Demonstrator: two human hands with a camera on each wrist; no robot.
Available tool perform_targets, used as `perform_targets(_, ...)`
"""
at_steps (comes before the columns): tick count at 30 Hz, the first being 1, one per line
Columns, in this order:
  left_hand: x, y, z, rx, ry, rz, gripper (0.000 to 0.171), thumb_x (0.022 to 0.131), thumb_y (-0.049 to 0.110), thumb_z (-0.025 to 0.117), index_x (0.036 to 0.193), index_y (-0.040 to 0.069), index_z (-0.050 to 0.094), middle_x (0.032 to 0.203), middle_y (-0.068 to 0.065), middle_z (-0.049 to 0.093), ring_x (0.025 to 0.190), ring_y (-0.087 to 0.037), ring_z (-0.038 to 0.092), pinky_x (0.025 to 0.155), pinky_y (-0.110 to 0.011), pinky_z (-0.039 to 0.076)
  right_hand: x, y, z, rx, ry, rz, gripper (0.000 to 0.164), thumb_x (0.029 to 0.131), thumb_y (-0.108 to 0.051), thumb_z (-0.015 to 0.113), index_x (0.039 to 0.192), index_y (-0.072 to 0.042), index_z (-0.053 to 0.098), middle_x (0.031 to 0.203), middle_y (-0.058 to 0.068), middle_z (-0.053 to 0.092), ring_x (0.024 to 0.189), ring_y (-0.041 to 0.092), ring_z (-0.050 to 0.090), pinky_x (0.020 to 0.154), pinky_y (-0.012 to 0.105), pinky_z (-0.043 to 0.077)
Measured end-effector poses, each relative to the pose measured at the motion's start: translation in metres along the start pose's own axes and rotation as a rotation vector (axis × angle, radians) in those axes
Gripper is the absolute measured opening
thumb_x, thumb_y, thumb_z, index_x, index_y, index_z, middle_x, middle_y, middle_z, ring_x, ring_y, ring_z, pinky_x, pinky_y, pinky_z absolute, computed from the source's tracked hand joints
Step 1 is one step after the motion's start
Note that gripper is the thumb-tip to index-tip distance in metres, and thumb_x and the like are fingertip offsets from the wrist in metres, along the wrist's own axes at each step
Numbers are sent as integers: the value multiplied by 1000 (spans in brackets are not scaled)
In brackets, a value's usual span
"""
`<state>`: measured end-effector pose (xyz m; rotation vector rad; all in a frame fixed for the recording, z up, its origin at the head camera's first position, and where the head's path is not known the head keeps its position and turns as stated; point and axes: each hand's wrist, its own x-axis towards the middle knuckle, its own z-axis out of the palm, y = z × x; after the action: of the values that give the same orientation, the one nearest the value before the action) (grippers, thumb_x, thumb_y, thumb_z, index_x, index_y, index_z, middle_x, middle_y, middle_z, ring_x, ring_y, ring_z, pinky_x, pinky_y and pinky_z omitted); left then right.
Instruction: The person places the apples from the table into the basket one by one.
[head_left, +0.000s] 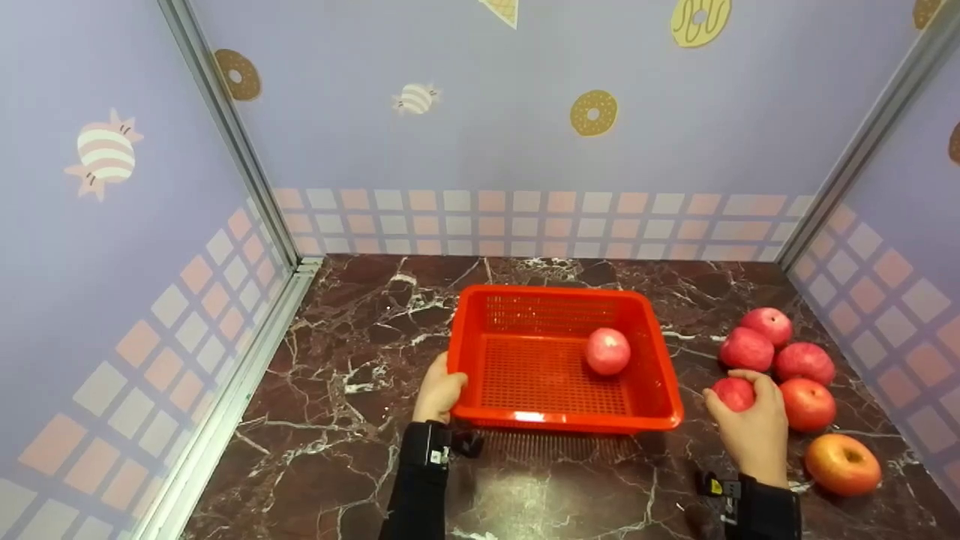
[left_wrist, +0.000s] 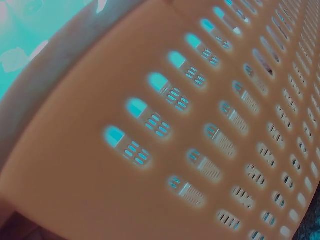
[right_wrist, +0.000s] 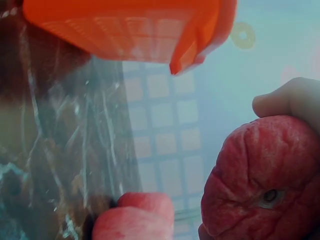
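Note:
An orange-red plastic basket with slotted walls stands in the middle of the table, one pink-red apple inside it toward the right. My left hand grips the basket's left rim, thumb over the top; the left wrist view is filled by the slotted basket wall. To the right of the basket, my right hand holds a red apple between thumb and fingers. In the right wrist view that apple shows its wrinkled end close up, with the thumb or a finger along its upper side.
Several red apples cluster just beyond and beside my right hand. A yellow-red apple lies nearer, right of the wrist. The dark marbled table is bounded by patterned panels at the back and both sides.

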<state>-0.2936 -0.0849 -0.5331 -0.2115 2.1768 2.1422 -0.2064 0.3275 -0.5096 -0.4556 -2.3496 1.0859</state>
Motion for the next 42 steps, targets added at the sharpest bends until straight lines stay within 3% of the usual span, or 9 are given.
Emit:
perform_targets(6, 0, 1, 0, 10, 8, 7, 71, 77, -13, 45, 148, -9, 41, 139, -34, 54, 120, -50, 59, 95, -58, 54, 1, -14, 7, 46, 22, -91, 44, 80, -11, 79, 119, -1, 62, 120, 28, 60, 118, 44, 47, 93, 50, 36)
perform_targets(16, -2, 1, 0, 17, 10, 30, 72, 74, -13, 46, 146, -10, 42, 136, -34, 56, 116, -47, 60, 93, -56, 55, 13, -51, 6, 69, -29, -207, 44, 82, -9, 80, 121, -2, 62, 123, 25, 59, 112, 41, 55, 88, 50, 41)
perform_targets(21, 0, 1, -1, 18, 9, 16, 70, 76, -13, 46, 146, -9, 43, 136, -34, 56, 116, -47, 61, 92, -55, 56, 26, -73, 9, 106, -18, -301, 43, 81, -6, 80, 120, -1, 64, 118, 22, 62, 105, 32, 56, 84, 34, 41)
perform_targets(24, 1, 0, -1, 18, 7, 13, 69, 76, -13, 46, 145, -9, 43, 136, -34, 56, 115, -47, 61, 92, -55, 56, 34, -86, 17, 128, -29, -366, 43, 80, -3, 81, 119, 0, 64, 118, 23, 61, 106, 30, 55, 84, 32, 39)
perform_targets(30, -1, 0, 0, 7, -1, 8, 70, 77, -12, 46, 147, -9, 42, 137, -34, 55, 118, -50, 60, 94, -56, 55, 56, -110, 41, 128, -93, -466, 42, 79, -4, 81, 117, 1, 63, 116, 25, 60, 103, 36, 56, 85, 45, 45)
perform_targets(42, -1, 0, -2, 23, 1, 13, 70, 77, -11, 46, 147, -10, 42, 137, -34, 55, 117, -49, 60, 94, -54, 55, 80, -141, 96, 65, -298, -466, 45, 81, -15, 79, 122, -5, 61, 119, 23, 56, 106, 38, 55, 86, 52, 52)
